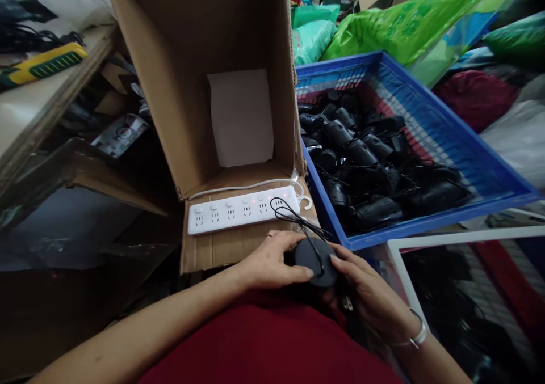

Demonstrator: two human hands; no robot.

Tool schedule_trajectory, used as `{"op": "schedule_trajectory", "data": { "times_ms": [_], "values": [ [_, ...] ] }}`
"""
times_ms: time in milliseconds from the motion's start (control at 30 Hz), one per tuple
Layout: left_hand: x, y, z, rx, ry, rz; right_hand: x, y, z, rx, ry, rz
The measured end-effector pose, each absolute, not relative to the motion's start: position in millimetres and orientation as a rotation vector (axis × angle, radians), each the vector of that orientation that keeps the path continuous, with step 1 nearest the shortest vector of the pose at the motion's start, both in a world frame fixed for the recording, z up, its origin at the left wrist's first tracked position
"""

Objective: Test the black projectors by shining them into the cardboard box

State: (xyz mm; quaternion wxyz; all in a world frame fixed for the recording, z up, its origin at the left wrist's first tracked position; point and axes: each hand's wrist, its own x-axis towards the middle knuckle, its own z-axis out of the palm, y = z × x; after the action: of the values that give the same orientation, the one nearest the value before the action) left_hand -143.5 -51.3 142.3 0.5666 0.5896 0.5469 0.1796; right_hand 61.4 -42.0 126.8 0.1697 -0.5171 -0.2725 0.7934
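Note:
Between both hands, close to my body, is a black round corded device (pixel 314 259) with its flat circular face turned up. My left hand (pixel 272 260) grips its left side, thumb on the face. On the other side my right hand (pixel 360 279) has its fingers closed on the edge. A thin black cord (pixel 293 216) loops up from the device over the end of a white power strip (pixel 238 209). Metal plug prongs (pixel 348 303) show just below the right fingers. The strip lies on a cardboard flap (pixel 204 253), with small red lights glowing at its right part.
A tall cardboard box (pixel 145 72) opens toward me behind the strip, a paper sheet (pixel 242 117) inside. At right, a blue crate (pixel 430 103) holds several black corded devices (pixel 361 151). A white-rimmed container (pixel 468 235) stands below it. A yellow-green tool (pixel 49 63) rests on the left bench.

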Motion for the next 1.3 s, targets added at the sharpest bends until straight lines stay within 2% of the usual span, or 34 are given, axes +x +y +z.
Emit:
{"op": "schedule_trajectory", "data": {
  "times_ms": [267, 667, 933, 1133, 1300],
  "values": [
    [-124, -49, 140, 1.560, 1.322, 0.351, 80, -38, 113, -1.585, -0.669, 2.051],
    [-115, -49, 139, 1.585, 1.357, 0.421, 85, -39, 107, -1.563, -0.764, 1.992],
    [-116, -52, 145, 1.531, 1.527, 0.318, 66, -60, 123, -1.479, -0.544, 2.010],
    [-122, -48, 158, 1.546, 1.413, 0.105, 80, -70, 110, -1.717, -0.816, 1.815],
    [-116, -50, 157, 1.605, 1.475, 0.181, 83, -59, 119, -1.646, -1.268, 1.846]
  ]
}}
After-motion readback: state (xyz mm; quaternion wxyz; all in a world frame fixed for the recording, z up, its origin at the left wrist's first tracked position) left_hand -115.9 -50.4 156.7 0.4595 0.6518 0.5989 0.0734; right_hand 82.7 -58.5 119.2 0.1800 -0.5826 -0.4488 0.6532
